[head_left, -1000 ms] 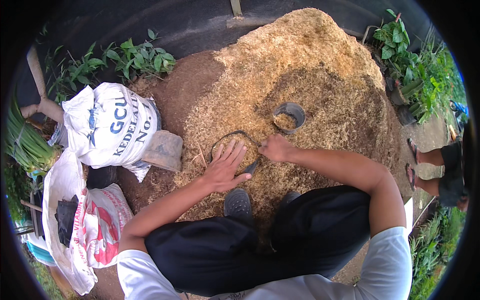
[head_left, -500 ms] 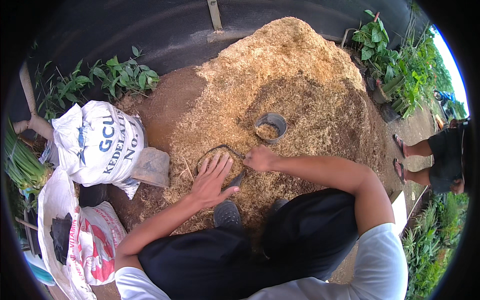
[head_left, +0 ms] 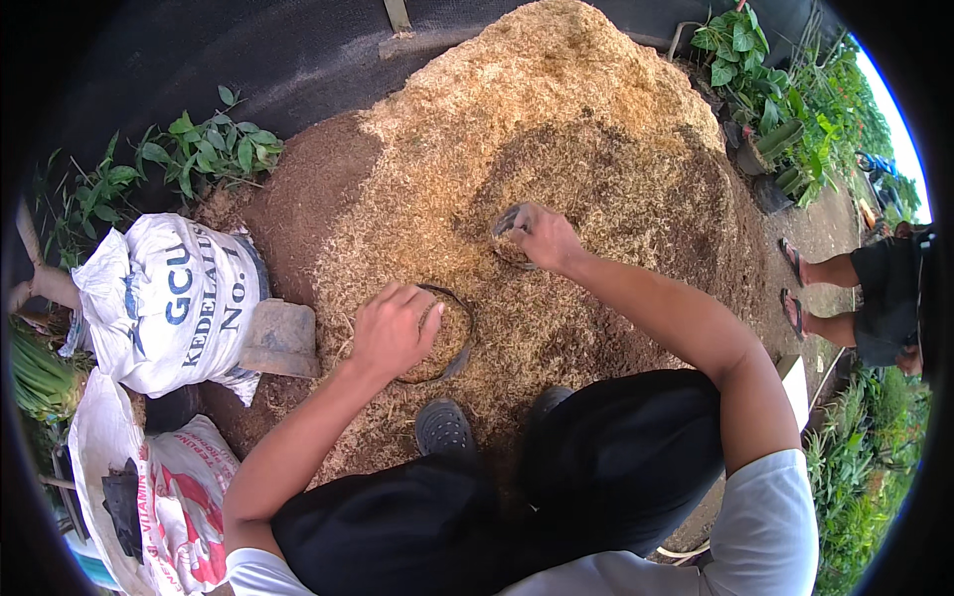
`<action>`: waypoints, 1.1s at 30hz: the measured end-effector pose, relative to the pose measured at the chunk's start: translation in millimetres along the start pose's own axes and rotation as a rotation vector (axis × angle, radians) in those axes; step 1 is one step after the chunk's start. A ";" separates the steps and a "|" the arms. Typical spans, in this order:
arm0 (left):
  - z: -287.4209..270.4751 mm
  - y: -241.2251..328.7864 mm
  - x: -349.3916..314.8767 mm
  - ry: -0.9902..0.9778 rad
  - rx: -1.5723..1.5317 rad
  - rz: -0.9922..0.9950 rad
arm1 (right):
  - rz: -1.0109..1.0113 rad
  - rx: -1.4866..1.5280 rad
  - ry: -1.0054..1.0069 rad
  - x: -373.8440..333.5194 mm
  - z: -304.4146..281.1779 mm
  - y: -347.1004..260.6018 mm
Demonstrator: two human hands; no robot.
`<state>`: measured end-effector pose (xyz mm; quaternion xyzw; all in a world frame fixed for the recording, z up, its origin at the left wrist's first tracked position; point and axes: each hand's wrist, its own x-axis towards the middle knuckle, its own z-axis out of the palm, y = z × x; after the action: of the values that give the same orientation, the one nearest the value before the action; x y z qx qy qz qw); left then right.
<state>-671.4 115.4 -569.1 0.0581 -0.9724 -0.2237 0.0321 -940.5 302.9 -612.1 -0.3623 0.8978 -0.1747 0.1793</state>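
Note:
My right hand is closed on the rim of a small grey plastic pot, which is tilted against the sawdust heap. Part of the pot is hidden behind my fingers. Nearer to me, a round black plastic bag filled with sawdust stands in the loose material. Over its left edge my left hand is curled, with the thumb lying above the fill. The bag's left rim is hidden under that hand, whose fingertips I cannot see fully.
A stuffed white sack leans at the left, a grey container beside it. Nearer stands an open white-and-red sack. My dark shoe is just below the bag. Another person's legs show at the right, near green plants.
My right hand has left the bag's rim, moved up and taken hold of the grey pot, now tilted. My left hand has gone from flat to curled at the bag's left edge.

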 end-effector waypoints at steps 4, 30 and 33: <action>8.6 -41.6 74.8 0.065 -0.073 -0.166 | 0.393 -0.045 -0.042 14.1 -30.3 44.6; 80.8 -80.3 151.5 -0.440 -0.146 -0.477 | 0.298 0.306 -0.086 46.2 78.3 -44.0; 71.2 -76.8 151.5 -0.422 -0.168 -0.446 | 0.432 0.681 -0.177 45.9 72.2 -33.1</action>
<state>-820.3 58.2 -661.2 0.2195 -0.8989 -0.3120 -0.2154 -919.6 234.5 -669.5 -0.0992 0.8252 -0.3883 0.3979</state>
